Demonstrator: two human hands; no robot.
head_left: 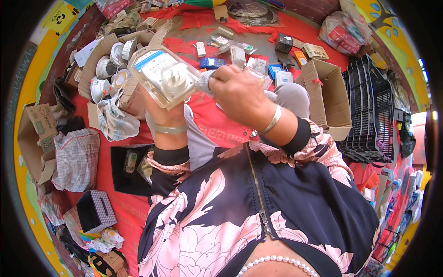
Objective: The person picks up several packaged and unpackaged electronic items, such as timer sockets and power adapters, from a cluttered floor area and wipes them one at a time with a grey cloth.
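Red, meander-patterned floor cloth [216, 135] underlies a rigid, transparent blister pack [168, 79], held by the left hand [159, 110]; beside the pack's right edge, the right hand's [241, 94] fingers pinch a fuzzy grey rag [204, 82].

Over on the left, lamps [106, 68] crowd a carton [84, 84], with a striped cloth [116, 121] just beside it and a plaid bag [76, 159] nearby. Across the red carpet [128, 208], a box [328, 94] gapes open next to a black crate [363, 101].

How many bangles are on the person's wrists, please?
2: a pale bangle on the left wrist and a shiny bangle on the right wrist. Any under the cuffs would be hidden.
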